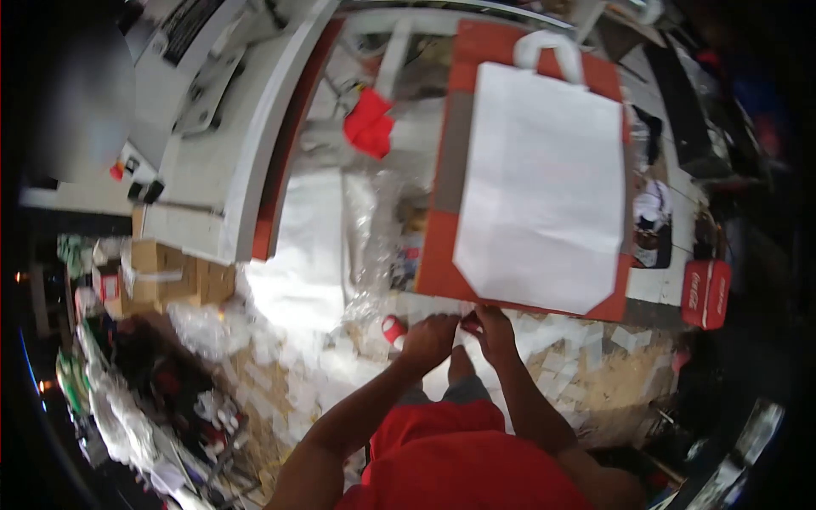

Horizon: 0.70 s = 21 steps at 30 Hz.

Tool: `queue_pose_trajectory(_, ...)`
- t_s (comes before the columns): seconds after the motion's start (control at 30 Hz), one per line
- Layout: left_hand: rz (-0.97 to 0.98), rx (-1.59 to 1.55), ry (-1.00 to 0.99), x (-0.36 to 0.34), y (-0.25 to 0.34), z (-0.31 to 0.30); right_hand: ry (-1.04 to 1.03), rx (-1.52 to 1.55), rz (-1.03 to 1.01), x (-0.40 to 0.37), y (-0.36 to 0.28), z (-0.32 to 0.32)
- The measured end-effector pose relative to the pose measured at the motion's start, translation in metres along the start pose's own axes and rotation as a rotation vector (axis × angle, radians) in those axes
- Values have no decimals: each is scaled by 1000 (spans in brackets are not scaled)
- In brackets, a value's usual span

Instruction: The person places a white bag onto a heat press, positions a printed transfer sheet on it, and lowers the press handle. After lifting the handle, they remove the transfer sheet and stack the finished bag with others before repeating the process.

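A white tote bag (544, 187) lies flat on an orange-red board (438, 255), its looped handle at the far end. Just off the board's near edge, my left hand (429, 338) and my right hand (493, 333) are close together in front of my body. The fingers of both are closed. A small dark reddish thing (469, 324) shows at the right fingertips; its kind is too small to tell. What the left fingers hold, if anything, is hidden.
More white bags (302, 246) and clear plastic lie left of the board. A white-framed machine table (221, 161) stands further left, with cardboard boxes (161, 272) below. A red Coca-Cola box (705, 293) is at right. Pale scraps (561, 374) litter the floor.
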<state>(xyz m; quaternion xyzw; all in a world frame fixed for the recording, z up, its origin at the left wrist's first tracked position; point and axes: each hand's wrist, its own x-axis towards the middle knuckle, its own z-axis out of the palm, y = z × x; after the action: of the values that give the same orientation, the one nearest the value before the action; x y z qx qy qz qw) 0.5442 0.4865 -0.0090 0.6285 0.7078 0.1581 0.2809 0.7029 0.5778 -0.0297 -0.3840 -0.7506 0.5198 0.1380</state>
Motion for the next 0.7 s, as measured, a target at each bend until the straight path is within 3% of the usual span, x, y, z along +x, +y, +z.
queue_pose_trajectory(0.07,61,39,-80,2,50,-55,-75,674,348,-49,-16,-49)
queue_pose_trajectory(0.13,186,-97,-273,10,90,-114,-139,1076,490,-90,-14,-110)
queue_pose_trajectory(0.2,300,-464,-32,34,102,-147,35,1142,166,-114,-42,-167)
queue_pose_trajectory(0.27,165,-392,15,73,108,-176,283,888,10,-112,-54,-213)
queue_pose_trajectory(0.33,43,-665,69,115,99,-182,534,878,-23,-100,-50,-241)
queue_pose_trajectory(0.47,-124,-860,191,173,109,-186,720,682,120,-54,-71,-282)
queue_pose_trajectory(0.53,48,-915,-42,174,143,-196,786,734,46,-31,-73,-286)
queue_pose_trajectory(0.6,375,-918,-267,157,193,-202,793,761,29,-19,-77,-297)
queue_pose_trajectory(0.67,412,-721,-439,146,233,-224,866,886,-2,-10,-78,-309)
queue_pose_trajectory(0.7,417,-815,-370,152,233,-223,895,946,-17,-7,-74,-316)
